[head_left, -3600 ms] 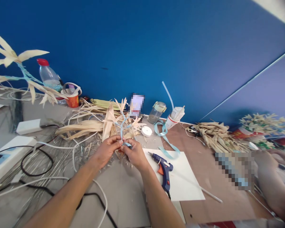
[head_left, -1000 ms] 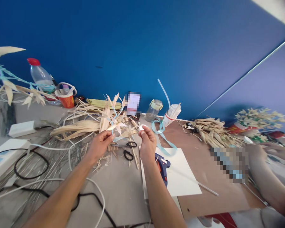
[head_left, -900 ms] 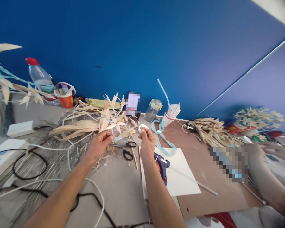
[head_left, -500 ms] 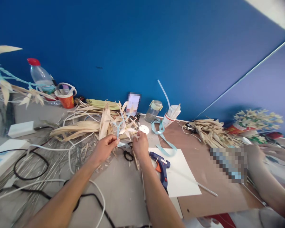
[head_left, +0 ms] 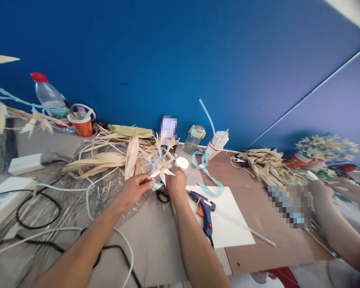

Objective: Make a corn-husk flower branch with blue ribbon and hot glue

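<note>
Between the thumb and fingers of my left hand is the lower stem of a dried corn-husk flower spray. Its branching stems are wrapped in light blue, and a pale, pointed bloom faces me. A short strip of light-blue tape runs from the stem toward my right hand. That hand is closed around the strip, its fingertips partly hidden by the bloom. Just beyond it is a white roll. Black-handled scissors lie under my hands.
A blue glue gun rests on white paper right of my forearm. Corn husks, cables and thin wires cover the left side. A jar and paper cup stand behind. Another person's hands are at far right.
The flower spray has turned and shifted slightly right, its bloom now in front of my right fingers. My left hand has moved slightly right and down; the right hand has shifted slightly left.
</note>
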A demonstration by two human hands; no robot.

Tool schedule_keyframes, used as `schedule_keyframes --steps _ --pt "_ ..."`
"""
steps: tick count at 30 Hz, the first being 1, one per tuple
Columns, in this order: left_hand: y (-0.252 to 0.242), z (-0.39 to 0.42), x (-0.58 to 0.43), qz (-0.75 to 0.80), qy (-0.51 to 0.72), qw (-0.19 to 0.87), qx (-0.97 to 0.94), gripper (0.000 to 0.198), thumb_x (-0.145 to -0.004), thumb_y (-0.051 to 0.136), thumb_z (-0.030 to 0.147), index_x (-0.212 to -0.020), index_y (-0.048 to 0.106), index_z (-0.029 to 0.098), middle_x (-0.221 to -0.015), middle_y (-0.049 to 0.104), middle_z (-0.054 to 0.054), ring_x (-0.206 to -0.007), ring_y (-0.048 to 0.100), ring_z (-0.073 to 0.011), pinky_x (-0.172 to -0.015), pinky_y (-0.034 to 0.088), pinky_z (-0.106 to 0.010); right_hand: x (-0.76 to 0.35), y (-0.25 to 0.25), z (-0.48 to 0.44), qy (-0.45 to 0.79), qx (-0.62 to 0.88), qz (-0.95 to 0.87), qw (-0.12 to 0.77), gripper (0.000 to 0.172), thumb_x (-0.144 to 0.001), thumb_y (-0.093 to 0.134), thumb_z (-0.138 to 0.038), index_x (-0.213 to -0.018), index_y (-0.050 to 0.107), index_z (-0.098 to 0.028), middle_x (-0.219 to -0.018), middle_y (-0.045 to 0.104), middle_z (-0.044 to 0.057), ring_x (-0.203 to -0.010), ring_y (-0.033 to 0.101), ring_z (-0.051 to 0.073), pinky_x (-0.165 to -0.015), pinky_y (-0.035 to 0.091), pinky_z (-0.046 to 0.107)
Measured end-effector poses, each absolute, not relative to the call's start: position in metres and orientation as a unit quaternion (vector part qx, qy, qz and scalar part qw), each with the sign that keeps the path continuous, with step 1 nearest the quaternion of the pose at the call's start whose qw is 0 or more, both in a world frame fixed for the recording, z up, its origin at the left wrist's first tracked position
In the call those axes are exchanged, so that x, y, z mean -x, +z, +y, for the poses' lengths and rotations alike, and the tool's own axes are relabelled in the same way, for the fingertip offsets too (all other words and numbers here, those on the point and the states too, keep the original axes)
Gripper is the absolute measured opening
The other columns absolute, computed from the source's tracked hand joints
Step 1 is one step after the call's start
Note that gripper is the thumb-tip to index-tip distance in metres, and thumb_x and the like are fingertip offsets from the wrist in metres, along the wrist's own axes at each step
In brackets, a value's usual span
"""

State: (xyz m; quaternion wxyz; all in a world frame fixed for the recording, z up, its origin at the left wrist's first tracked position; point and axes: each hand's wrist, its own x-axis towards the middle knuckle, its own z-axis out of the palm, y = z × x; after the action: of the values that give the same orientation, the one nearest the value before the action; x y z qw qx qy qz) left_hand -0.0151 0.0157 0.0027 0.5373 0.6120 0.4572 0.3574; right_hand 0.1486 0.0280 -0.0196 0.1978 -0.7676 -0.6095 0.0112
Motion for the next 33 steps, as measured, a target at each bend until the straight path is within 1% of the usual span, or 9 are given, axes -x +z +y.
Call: schedule_keyframes --steps 5,9,12,16,19,22,25,28,33 --pt "0.011 0.013 0.014 0.472 0.341 0.561 -0.588 0.021 -0.064 0.061 0.040 -0.064 0.059 0.019 -0.055 0.049 0.004 -0.051 0.039 -0.0116 -0.049 0.028 -0.023 -0.144 -0.015 0.028 0.015 0.790 -0.570 0.227 0.025 -0.080 0.055 -0.021 -0.101 0.063 -0.010 -0.097 0.062 0.017 -0.084 0.060 0.025 -0.071 0.040 0.032" --pt "0.012 0.013 0.015 0.463 0.340 0.568 -0.589 0.021 -0.065 0.062 0.039 -0.063 0.060 0.018 -0.056 0.050 0.004 -0.050 0.038 -0.0104 -0.048 0.028 -0.023 -0.143 -0.015 0.027 0.019 0.790 -0.577 0.207 0.020 -0.081 0.054 -0.023 -0.088 0.069 -0.011 -0.091 0.063 0.018 -0.086 0.059 0.026 -0.071 0.040 0.033" --pt "0.012 0.013 0.015 0.464 0.341 0.566 -0.590 0.021 -0.066 0.062 0.038 -0.063 0.062 0.018 -0.055 0.050 0.004 -0.049 0.038 -0.0101 -0.049 0.029 -0.023 -0.144 -0.017 0.028 0.020 0.777 -0.581 0.239 0.019 -0.081 0.053 -0.020 -0.081 0.070 -0.012 -0.087 0.064 0.017 -0.083 0.058 0.025 -0.071 0.039 0.033" --pt "0.013 0.014 0.015 0.469 0.349 0.559 -0.588 0.021 -0.065 0.062 0.039 -0.063 0.061 0.017 -0.056 0.051 0.004 -0.052 0.040 -0.0107 -0.051 0.031 -0.023 -0.148 -0.013 0.032 0.119 0.735 -0.528 0.409 0.015 -0.076 0.052 -0.019 -0.077 0.066 -0.014 -0.075 0.063 0.007 -0.071 0.055 0.018 -0.066 0.038 0.029" --pt "0.012 0.017 0.015 0.470 0.356 0.555 -0.586 0.022 -0.062 0.062 0.039 -0.060 0.059 0.017 -0.057 0.052 0.003 -0.056 0.043 -0.0117 -0.055 0.034 -0.023 -0.152 -0.002 0.032 0.303 0.638 -0.438 0.557 0.013 -0.074 0.053 -0.028 -0.067 0.057 -0.017 -0.057 0.053 -0.003 -0.054 0.045 0.012 -0.055 0.035 0.025" --pt "0.009 0.020 0.016 0.476 0.364 0.549 -0.583 0.024 -0.061 0.063 0.041 -0.061 0.058 0.017 -0.057 0.053 0.003 -0.057 0.045 -0.0122 -0.055 0.034 -0.023 -0.154 0.012 0.026 0.456 0.516 -0.363 0.629 0.017 -0.069 0.060 -0.032 -0.062 0.051 -0.018 -0.049 0.044 -0.008 -0.046 0.036 0.008 -0.048 0.029 0.022" --pt "0.007 0.021 0.016 0.477 0.369 0.554 -0.574 0.026 -0.059 0.065 0.043 -0.060 0.058 0.018 -0.055 0.051 0.004 -0.053 0.043 -0.0113 -0.052 0.032 -0.023 -0.153 0.023 0.014 0.553 0.429 -0.333 0.632 0.021 -0.064 0.067 -0.031 -0.062 0.050 -0.019 -0.049 0.046 -0.008 -0.045 0.037 0.007 -0.047 0.029 0.021" --pt "0.009 0.020 0.017 0.482 0.359 0.557 -0.573 0.027 -0.060 0.065 0.044 -0.062 0.059 0.018 -0.052 0.047 0.005 -0.049 0.037 -0.0102 -0.048 0.027 -0.023 -0.148 0.026 0.005 0.629 0.399 -0.310 0.591 0.023 -0.060 0.071 -0.031 -0.064 0.052 -0.018 -0.052 0.052 -0.006 -0.043 0.041 0.006 -0.044 0.030 0.020" --pt "0.012 0.019 0.017 0.486 0.358 0.545 -0.582 0.027 -0.060 0.063 0.045 -0.060 0.058 0.018 -0.054 0.049 0.003 -0.051 0.039 -0.0106 -0.048 0.027 -0.023 -0.138 0.024 -0.002 0.633 0.421 -0.327 0.561 0.018 -0.062 0.068 -0.029 -0.060 0.056 -0.016 -0.054 0.056 -0.004 -0.037 0.036 0.004 -0.039 0.022 0.020"
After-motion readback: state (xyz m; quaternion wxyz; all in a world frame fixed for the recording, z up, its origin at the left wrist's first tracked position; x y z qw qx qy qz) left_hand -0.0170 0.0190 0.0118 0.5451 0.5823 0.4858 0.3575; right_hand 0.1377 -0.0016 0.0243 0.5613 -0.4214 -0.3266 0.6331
